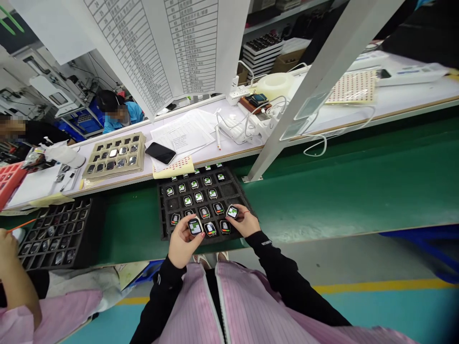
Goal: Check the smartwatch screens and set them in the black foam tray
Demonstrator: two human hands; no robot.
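Observation:
My left hand (184,241) grips a square smartwatch body (195,226) between thumb and fingers, its lit screen showing green and white. A second smartwatch body (232,211) with a similar screen is pinched in my right hand (246,221). Both are held just above a black foam tray (229,190) divided into compartments. Several watch bodies lie in it, some with green and white screens, others such as the near watch (225,227) with an orange or red strip. A few compartments hold no watch. My left hand hides part of the tray's near left side.
Another black tray (89,234) of watches stands to the left, beside a co-worker's arm (14,272). On the raised shelf are a beige tray (139,165), a phone (160,153), papers (186,134) and white cables. A slanted metal post (272,155) rises right of my tray.

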